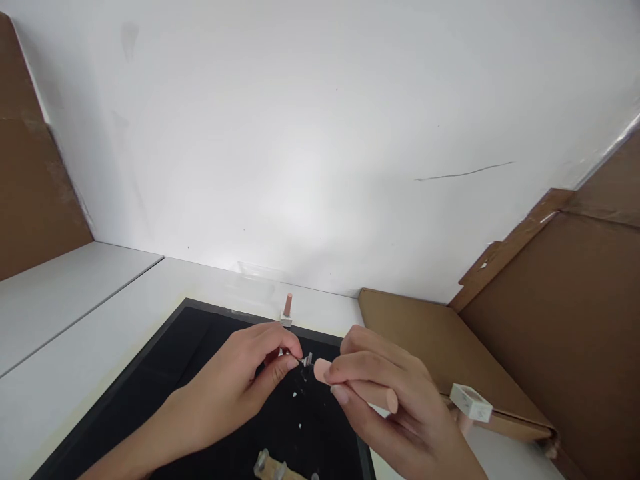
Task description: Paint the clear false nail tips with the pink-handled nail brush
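My right hand (395, 393) is closed around the pink cap of a nail polish brush (373, 392), its narrow end pointing left. Opposite it, my left hand (260, 370) pinches a small, thin item between thumb and forefinger. A tiny pale, partly clear piece (307, 360) shows just beyond those fingertips, close to the brush end. Whether the brush touches it I cannot tell. Most of what the left fingers hold is hidden. Behind the hands, a nail polish bottle (287, 320) with a pink cap stands at the far edge of the black mat (210, 353).
Small white bits (295, 394) lie on the mat. A tan strip with clear round pieces (280, 469) is at the bottom edge. Another white-and-pink bottle (471, 402) is at the right, by a cardboard box (415, 327). A white wall (300, 133) rises behind.
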Motion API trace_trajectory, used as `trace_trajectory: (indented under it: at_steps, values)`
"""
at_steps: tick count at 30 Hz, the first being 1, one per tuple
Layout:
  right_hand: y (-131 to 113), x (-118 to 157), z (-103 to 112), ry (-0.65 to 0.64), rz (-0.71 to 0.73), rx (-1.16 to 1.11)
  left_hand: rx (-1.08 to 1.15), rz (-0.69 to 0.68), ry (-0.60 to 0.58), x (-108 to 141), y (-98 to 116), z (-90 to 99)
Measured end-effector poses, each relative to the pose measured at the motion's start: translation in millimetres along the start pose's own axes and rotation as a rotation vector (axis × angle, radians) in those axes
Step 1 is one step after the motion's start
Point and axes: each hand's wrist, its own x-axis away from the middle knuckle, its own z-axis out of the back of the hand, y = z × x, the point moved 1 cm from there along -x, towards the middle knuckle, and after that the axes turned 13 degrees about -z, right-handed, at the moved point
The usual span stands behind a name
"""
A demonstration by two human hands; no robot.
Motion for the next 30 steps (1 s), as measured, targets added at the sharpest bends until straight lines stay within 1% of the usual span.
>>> trace_trajectory:
  at_steps: [4, 12, 14, 16, 19, 21, 26, 30]
  values:
    - [1.4, 0.4, 0.5, 0.037, -0.027, 0.007, -0.006, -0.001, -0.014, 1.3, 0.3, -1.1]
    - [4.6, 3.6, 1.0, 0.091, -0.022, -0.033, 0.004, -0.007, 0.002, 1.7, 0.0, -1.2]
    - [2.8, 3.2, 2.1, 0.074, -0.005, -0.082, -0.002, 0.004, 0.006, 1.0, -0.7, -0.1]
    - [0.1, 1.9, 2.9, 0.031, 0.012, -0.108, -0.006, 0.017, 0.010, 0.1, -0.8, 0.8]
    - [-2.7, 0.0, 2.7, -0.052, 0.033, -0.075, 0.003, 0.020, 0.010, -0.9, 0.2, 1.1]
    - [-2.1, -0.3, 1.9, -0.073, 0.021, -0.032, 0.006, 0.012, 0.007, -0.9, 0.8, 0.5]
    - [2.9, 1.1, 1.9, -0.022, -0.035, -0.011, 0.000, 0.017, -0.019, 0.8, -0.6, -1.4]
    - [4.7, 1.0, 3.7, 0.030, -0.061, -0.003, 0.038, 0.022, -0.024, 1.1, -1.6, -1.5]
